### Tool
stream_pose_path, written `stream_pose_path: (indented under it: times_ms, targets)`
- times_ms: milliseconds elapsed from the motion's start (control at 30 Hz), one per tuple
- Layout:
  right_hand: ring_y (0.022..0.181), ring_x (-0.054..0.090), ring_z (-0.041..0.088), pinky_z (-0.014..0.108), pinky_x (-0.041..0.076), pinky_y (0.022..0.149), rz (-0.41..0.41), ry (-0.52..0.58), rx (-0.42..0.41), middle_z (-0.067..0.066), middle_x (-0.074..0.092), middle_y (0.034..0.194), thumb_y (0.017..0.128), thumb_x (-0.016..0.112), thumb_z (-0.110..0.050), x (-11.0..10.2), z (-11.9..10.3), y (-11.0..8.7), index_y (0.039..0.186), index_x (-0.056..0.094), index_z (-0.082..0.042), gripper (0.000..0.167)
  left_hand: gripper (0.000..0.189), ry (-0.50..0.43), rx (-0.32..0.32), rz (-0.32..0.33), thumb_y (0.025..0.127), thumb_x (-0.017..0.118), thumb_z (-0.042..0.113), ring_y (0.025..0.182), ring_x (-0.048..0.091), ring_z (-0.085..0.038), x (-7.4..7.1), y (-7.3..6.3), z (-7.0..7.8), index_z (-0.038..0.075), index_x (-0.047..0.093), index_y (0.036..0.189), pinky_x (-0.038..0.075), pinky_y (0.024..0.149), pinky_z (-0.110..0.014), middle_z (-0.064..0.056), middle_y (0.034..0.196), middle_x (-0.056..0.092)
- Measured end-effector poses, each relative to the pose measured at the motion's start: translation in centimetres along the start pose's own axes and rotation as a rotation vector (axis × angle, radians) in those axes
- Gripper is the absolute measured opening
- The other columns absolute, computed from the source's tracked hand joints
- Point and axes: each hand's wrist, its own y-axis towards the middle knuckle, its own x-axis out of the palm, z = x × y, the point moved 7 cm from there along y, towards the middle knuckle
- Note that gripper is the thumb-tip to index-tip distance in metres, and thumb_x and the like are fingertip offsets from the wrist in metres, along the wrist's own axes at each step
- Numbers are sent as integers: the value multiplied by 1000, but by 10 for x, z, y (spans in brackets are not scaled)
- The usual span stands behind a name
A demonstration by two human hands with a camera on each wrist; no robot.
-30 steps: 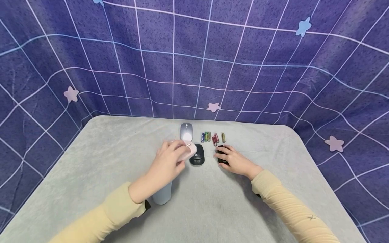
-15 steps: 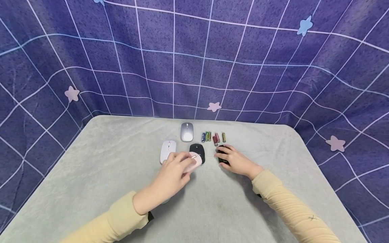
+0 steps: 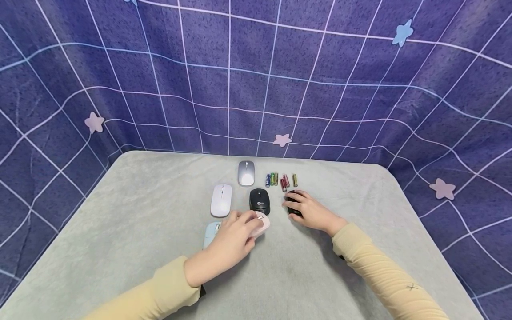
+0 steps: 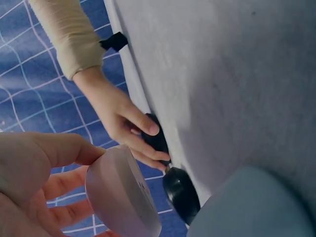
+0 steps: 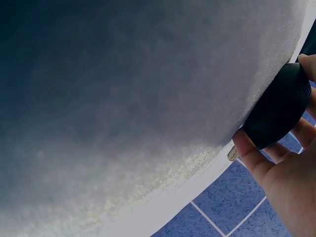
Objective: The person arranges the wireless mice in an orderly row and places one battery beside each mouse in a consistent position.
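My left hand [image 3: 238, 233] grips a pale pink computer mouse [image 3: 261, 223] by its sides, just in front of a black computer mouse [image 3: 260, 200]. In the left wrist view the pink mouse [image 4: 121, 195] looks tilted, with thumb and fingers on opposite sides. A light blue mouse [image 3: 210, 234] lies partly hidden beneath my left hand and wrist. Farther right, my right hand [image 3: 310, 212] holds a second black mouse [image 3: 295, 202] on the table. In the right wrist view, fingers and thumb wrap both sides of that black mouse [image 5: 279, 108].
A white mouse [image 3: 221, 201] lies left of the middle, and a grey mouse [image 3: 246, 173] sits farther back. Several small batteries, among them a blue battery [image 3: 268, 180] and a red battery [image 3: 283, 184], lie behind the black mice. A patterned blue curtain [image 3: 248, 89] stands along the table's far edge.
My left hand has brought the pink mouse nearer to me and slightly right. The white mouse and part of the light blue mouse have come into sight. My right hand stays put.
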Motion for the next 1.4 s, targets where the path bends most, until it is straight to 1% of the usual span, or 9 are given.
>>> stream_pose_path:
  times_ms: [200, 400, 567, 800, 967, 1200, 1400]
  targets:
    - [119, 48, 46, 52, 36, 106, 3, -6, -5, 21, 56, 128, 84, 68, -16, 1, 0, 0, 118, 64, -2, 37, 31, 14, 5, -46, 74, 75, 13, 96, 50, -26, 11, -3, 0, 19, 64, 103, 47, 70, -40, 0, 115, 58]
    - [118, 48, 47, 54, 36, 105, 7, -9, -9, 22, 56, 128, 83, 68, -15, 2, 1, 0, 118, 64, -2, 37, 31, 47, 17, -66, 74, 75, 14, 93, 51, -26, 18, -5, 2, 19, 64, 102, 47, 66, -38, -1, 114, 58]
    - [118, 48, 47, 54, 36, 105, 7, -2, -7, 22, 56, 128, 84, 68, -15, 2, 1, 0, 117, 64, -3, 36, 29, 84, 32, -66, 73, 75, 14, 88, 51, -24, 21, -8, 4, 19, 64, 100, 47, 62, -35, 0, 111, 58]
    - [118, 48, 46, 53, 37, 105, 11, -10, -1, 21, 56, 127, 84, 68, -14, 3, 1, 0, 117, 64, -3, 35, 25, 119, 43, -73, 74, 74, 16, 86, 51, -23, 26, -11, 7, 19, 65, 97, 46, 58, -34, 0, 108, 58]
    - [118, 49, 45, 52, 36, 106, 7, 4, 3, 21, 57, 127, 84, 68, -15, 2, 1, 1, 116, 65, -4, 35, 22, 150, 68, -64, 74, 74, 17, 83, 50, -23, 30, -14, 8, 19, 65, 93, 45, 54, -33, 1, 104, 58]
    - [118, 49, 46, 53, 36, 105, 8, 3, -2, 22, 57, 127, 84, 68, -14, 2, 0, 2, 116, 65, -2, 35, 24, 169, 84, -67, 72, 75, 16, 80, 50, -23, 34, -15, 8, 17, 65, 94, 45, 52, -32, -2, 104, 58]
    - [118, 48, 46, 53, 36, 105, 10, -2, -3, 22, 56, 127, 83, 68, -14, 2, 1, 1, 116, 64, -2, 35, 28, 191, 114, -56, 71, 76, 17, 80, 51, -24, 36, -18, 10, 17, 65, 97, 45, 51, -31, -3, 105, 58]
